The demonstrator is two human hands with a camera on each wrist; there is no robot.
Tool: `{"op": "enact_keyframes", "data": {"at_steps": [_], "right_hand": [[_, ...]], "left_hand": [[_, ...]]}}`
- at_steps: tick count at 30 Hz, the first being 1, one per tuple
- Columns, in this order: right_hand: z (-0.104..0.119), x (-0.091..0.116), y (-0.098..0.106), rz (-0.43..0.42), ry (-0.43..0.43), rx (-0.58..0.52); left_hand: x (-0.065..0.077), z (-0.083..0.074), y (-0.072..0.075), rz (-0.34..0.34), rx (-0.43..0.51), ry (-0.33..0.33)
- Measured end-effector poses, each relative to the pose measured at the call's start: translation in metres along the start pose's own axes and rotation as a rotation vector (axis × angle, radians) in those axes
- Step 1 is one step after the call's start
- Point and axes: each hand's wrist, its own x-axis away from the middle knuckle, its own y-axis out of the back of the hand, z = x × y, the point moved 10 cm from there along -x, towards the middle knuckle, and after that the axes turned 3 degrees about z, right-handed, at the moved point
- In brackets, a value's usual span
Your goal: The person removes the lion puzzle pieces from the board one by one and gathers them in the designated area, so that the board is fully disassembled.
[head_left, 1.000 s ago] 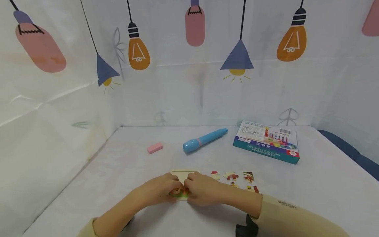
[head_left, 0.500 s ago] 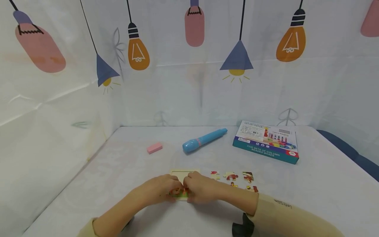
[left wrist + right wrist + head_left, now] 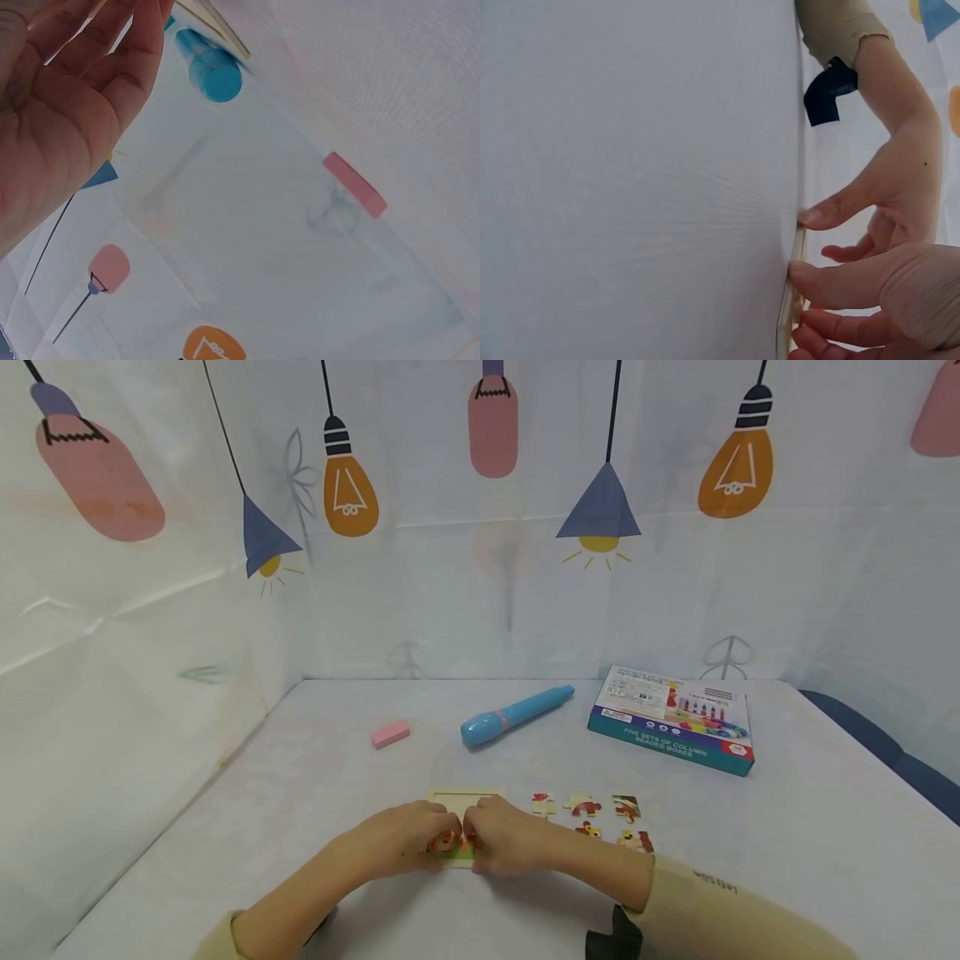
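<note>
A small wooden jigsaw tray [image 3: 468, 792] lies on the table in the head view, its colourful picture partly covered by both hands. My left hand [image 3: 408, 839] grips its left side, fingers curled over the picture and thumb at the near edge. From the right, my right hand [image 3: 513, 839] holds it the same way, knuckles close to the left hand's. Both thumbs press the tray's pale edge [image 3: 786, 319] in the right wrist view. The left wrist view shows the left palm [image 3: 67, 120], fingertips cut off. Loose jigsaw pieces [image 3: 627, 807] lie right of the tray.
Behind the hands lie a pink eraser-like block [image 3: 391, 734] and a blue microphone-shaped toy [image 3: 517, 714]. A flat boxed bead set [image 3: 671, 718] sits at the back right. A printed curtain [image 3: 450, 593] hangs behind the table [image 3: 300, 793].
Both hands stay at the tray in nearly the same pose. The right forearm and sleeve have shifted slightly left, and a little more of the lower loose pieces shows.
</note>
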Motion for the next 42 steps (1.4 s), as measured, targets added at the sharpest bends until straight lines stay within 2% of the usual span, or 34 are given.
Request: {"op": "enact_keyframes", "data": {"at_steps": [4,8,13,19,24,28,31,39,42], "right_hand": [[0.001,0.001,0.002,-0.025,-0.008,-0.016],[0.005,0.002,0.008,-0.083,0.018,-0.023],[0.011,0.002,0.016,-0.152,0.062,-0.015],[0.021,0.005,0.017,-0.137,0.121,-0.023],[0.026,0.009,0.019,-0.129,0.121,-0.031],[0.024,0.013,0.022,-0.132,0.11,-0.052],[0.023,0.018,0.026,-0.147,0.134,-0.072],[0.015,0.032,0.037,-0.157,0.156,-0.192],[0.011,0.037,0.044,-0.177,0.139,-0.175]], "left_hand": [[0.001,0.0,0.001,0.001,0.003,0.018],[0.001,0.002,0.0,0.007,0.01,0.049],[0.002,0.002,0.002,-0.009,0.015,0.033],[0.003,0.002,0.001,0.004,-0.023,0.039],[0.003,0.001,0.002,0.0,-0.031,0.039],[0.002,-0.001,0.002,-0.002,-0.013,0.022],[0.002,-0.001,0.0,0.012,-0.009,0.017],[0.0,0.004,-0.003,0.046,0.003,0.058],[0.0,0.006,-0.003,0.048,-0.002,0.072]]}}
